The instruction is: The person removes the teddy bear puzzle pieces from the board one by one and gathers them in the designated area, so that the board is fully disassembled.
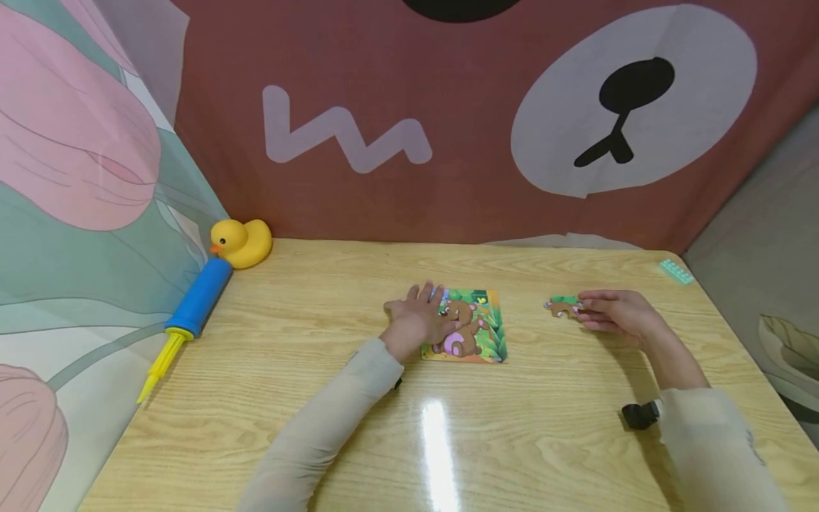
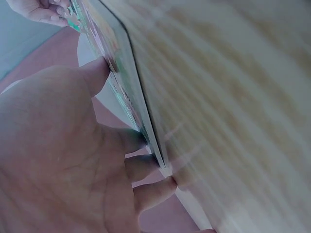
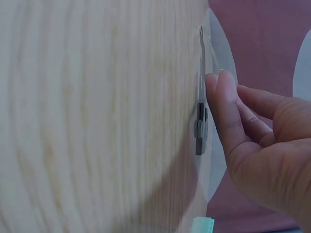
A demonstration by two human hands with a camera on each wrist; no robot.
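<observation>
A square bear puzzle [image 1: 484, 334] lies on the table near the middle in the head view. My left hand [image 1: 417, 318], fingers spread, rests over the puzzle's left side and hides part of the picture. In the left wrist view, the fingertips of my left hand [image 2: 63, 141] are at the puzzle's edge [image 2: 129, 58]. To the right of the puzzle, my right hand [image 1: 621, 314] pinches the right end of a loose green and brown puzzle piece [image 1: 563, 307] between thumb and fingers. Close beside the tabletop, the right wrist view shows my right hand [image 3: 262, 126] with thumb and fingers brought together.
A yellow rubber duck [image 1: 246, 243] sits at the table's back left, touching a blue hand pump [image 1: 200, 299] with a yellow nozzle. At the back right corner lies a mint toy brick [image 1: 675, 272]. Printed fabric [image 1: 384, 199] hangs behind the wooden table [image 1: 307, 306].
</observation>
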